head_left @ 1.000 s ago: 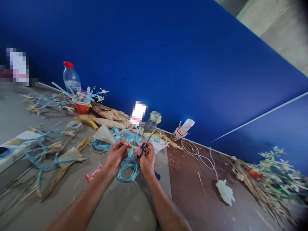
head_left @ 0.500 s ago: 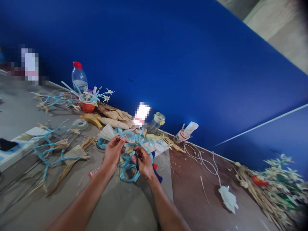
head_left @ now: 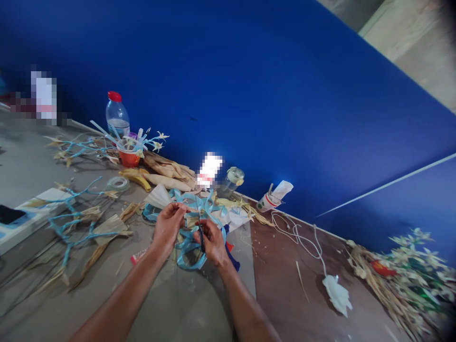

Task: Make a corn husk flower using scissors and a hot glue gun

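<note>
My left hand is closed in a pinch on a thin pale pinkish strip, which sticks out to the right from the fingertips. In my right hand is a pair of dark-handled scissors, its blades pointing up and away from me. The blades stand at the free end of the strip; whether they touch it I cannot tell. Loops of light blue ribbon lie beneath and around both hands. A cream husk-like cone rests just beyond my left hand.
Blue-wrapped branches with dried husks spread on the left beside a white box. Behind stand a red-capped bottle, a red cup and a clear jar. A white cable and dried flowers lie right.
The scissors have tilted slightly, their tips shifting a little to the left. My left hand keeps its pinch on the strip in almost the same place.
</note>
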A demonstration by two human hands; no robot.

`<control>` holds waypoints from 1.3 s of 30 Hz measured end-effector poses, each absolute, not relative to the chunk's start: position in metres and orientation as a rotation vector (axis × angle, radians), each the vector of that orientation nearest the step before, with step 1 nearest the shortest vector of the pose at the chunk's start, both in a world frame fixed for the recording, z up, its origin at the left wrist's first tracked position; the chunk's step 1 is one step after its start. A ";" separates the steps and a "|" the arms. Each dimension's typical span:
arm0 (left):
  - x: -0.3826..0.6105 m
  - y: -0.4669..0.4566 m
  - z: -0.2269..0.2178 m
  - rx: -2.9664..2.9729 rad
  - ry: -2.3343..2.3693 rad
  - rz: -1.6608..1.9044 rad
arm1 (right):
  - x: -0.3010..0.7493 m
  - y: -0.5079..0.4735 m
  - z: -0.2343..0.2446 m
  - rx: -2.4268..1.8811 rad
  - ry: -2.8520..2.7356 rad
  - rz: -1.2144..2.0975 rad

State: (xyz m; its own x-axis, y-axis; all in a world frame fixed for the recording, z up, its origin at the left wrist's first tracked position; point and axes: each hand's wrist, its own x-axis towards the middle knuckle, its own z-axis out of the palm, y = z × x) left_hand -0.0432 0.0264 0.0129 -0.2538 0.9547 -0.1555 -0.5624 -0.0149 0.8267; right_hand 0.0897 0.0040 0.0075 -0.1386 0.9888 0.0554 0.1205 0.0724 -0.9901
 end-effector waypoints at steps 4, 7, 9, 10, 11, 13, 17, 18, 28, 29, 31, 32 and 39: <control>-0.043 0.027 0.012 0.569 0.985 1.569 | 0.090 0.005 0.007 -1.191 -1.458 1.193; -0.044 0.027 0.010 0.572 0.982 1.571 | 0.093 0.006 0.003 -1.203 -1.489 1.199; -0.044 0.028 0.009 0.576 0.985 1.579 | 0.095 0.006 0.000 -1.209 -1.503 1.209; -0.044 0.028 0.008 0.581 0.989 1.580 | 0.095 0.006 -0.001 -1.212 -1.505 1.211; -0.044 0.028 0.008 0.589 0.993 1.579 | 0.095 0.006 -0.001 -1.215 -1.508 1.213; -0.045 0.028 0.008 0.602 0.999 1.579 | 0.095 0.006 0.001 -1.228 -1.513 1.215; -0.047 0.029 0.006 0.599 1.018 1.571 | 0.096 0.005 0.006 -1.270 -1.552 1.210; -0.047 0.030 0.005 0.597 1.031 1.568 | 0.097 0.005 0.007 -1.276 -1.568 1.206; -0.051 0.032 0.005 0.643 1.123 1.574 | 0.101 0.007 0.006 -1.276 -1.720 1.164; -0.051 0.032 0.006 0.647 1.127 1.579 | 0.101 0.007 0.006 -1.277 -1.727 1.171; -0.051 0.032 0.006 0.650 1.128 1.588 | 0.100 0.006 0.007 -1.284 -1.743 1.177; -0.051 0.032 0.006 0.652 1.128 1.592 | 0.100 0.006 0.007 -1.288 -1.752 1.175; -0.052 0.035 0.001 0.696 1.137 1.600 | 0.101 0.007 0.009 -1.288 -1.805 1.146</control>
